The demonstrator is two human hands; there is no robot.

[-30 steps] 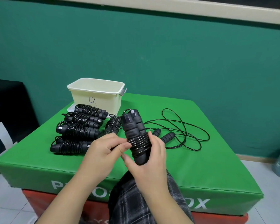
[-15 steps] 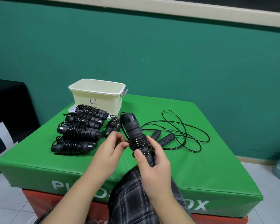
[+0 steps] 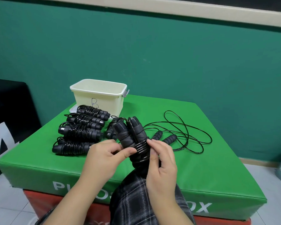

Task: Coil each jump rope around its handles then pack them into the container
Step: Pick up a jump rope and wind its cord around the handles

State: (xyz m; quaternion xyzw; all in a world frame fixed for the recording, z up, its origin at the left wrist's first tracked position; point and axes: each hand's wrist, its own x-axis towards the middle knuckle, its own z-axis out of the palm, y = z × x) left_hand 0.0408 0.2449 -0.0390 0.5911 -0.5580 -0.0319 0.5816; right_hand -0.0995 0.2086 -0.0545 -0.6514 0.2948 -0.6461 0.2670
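- Head view: the left hand and the right hand both grip a black jump rope above the near edge of the green box, fingers curled round its two handles and the cord wound on them.
- Four coiled ropes lie in a row near the left edge; a fifth lies just beside them.
- A cream container stands at the far left corner.
- An uncoiled rope sprawls toward the right side.
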